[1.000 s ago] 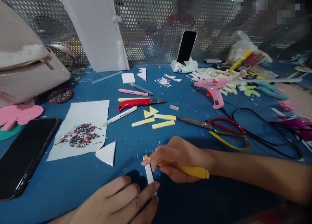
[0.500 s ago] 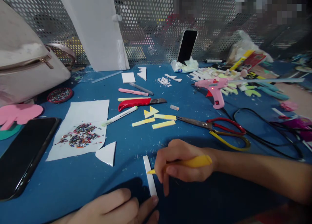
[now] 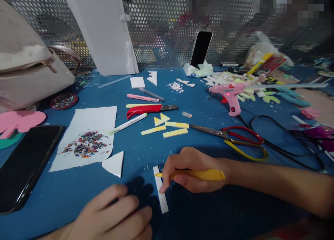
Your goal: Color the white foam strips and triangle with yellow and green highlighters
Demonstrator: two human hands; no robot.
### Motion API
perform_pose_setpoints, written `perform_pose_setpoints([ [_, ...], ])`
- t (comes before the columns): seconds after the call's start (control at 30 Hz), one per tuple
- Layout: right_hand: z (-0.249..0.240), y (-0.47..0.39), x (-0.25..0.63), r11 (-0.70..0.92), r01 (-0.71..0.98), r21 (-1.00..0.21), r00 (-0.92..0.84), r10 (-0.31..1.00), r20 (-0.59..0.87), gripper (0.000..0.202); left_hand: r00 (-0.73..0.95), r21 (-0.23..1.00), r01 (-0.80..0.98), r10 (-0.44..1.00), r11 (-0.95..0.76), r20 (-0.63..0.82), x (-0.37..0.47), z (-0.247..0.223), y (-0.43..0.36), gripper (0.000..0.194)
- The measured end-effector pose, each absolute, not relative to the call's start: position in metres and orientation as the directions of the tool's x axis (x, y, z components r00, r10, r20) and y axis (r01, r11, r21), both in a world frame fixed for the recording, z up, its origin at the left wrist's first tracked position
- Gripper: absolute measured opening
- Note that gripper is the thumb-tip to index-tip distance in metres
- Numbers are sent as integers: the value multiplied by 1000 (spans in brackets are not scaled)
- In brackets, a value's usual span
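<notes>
My right hand (image 3: 191, 170) is closed around a yellow marker (image 3: 206, 174). The marker's tip rests at the upper part of a narrow white strip (image 3: 161, 198) lying on the blue table, and one of my fingertips touches the strip. To the left of the strip is my left hand (image 3: 117, 215), which holds nothing; its fingers are loosely bent and slightly apart. Beyond my hands lie yellow-coloured strips (image 3: 175, 133) and a yellow zigzag piece (image 3: 161, 120). A white piece with a curved edge (image 3: 114, 164) sits left of the white strip.
Scissors (image 3: 227, 133), a red-handled knife (image 3: 146, 110) and a pink glue gun (image 3: 229, 93) lie farther back. At left are a paper (image 3: 96, 118) bearing glitter bits, a dark phone (image 3: 28, 167) and a bag (image 3: 31, 72). Another phone (image 3: 201, 50) stands upright at the back.
My left hand has let go of the strip's near end and moved left. The marker tip has shifted up along the strip, and a right fingertip now touches it.
</notes>
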State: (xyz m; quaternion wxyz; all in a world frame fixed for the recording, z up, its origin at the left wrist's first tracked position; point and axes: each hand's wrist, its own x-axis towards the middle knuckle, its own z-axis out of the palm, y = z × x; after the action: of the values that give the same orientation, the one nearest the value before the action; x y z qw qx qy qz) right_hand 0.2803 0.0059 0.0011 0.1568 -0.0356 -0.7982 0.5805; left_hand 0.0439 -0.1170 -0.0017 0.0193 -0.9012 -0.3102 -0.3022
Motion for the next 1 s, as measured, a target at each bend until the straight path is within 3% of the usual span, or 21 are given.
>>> perform_pose_setpoints([
  [0.17,-3,6,281,434,-169,-885,-932,223,287,19,561,252,615,639,-747,526,39,-3,-110,40],
  [0.37,-8,-2,285,674,-176,-718,-887,208,413,14,674,144,585,577,-798,461,43,-2,-110,40],
  [0.43,-10,-5,285,611,-245,-752,-886,174,430,13,674,152,578,575,-801,464,44,-2,-110,39],
  [0.53,-10,-10,283,283,-282,-917,-927,165,336,21,678,168,571,577,-804,455,44,-3,-111,40],
  [0.6,-9,-11,282,148,-261,-954,-928,233,290,26,683,157,568,569,-808,458,44,-4,-111,40],
  [0.67,-8,-12,282,200,-243,-949,-911,289,294,26,682,141,572,564,-808,466,44,-4,-111,41],
  [0.8,-8,-11,282,265,-223,-938,-940,197,279,23,674,140,576,565,-805,475,44,-4,-111,41],
  [1.0,-6,-9,281,341,-227,-912,-929,204,308,22,671,148,577,569,-803,475,44,-2,-112,43],
])
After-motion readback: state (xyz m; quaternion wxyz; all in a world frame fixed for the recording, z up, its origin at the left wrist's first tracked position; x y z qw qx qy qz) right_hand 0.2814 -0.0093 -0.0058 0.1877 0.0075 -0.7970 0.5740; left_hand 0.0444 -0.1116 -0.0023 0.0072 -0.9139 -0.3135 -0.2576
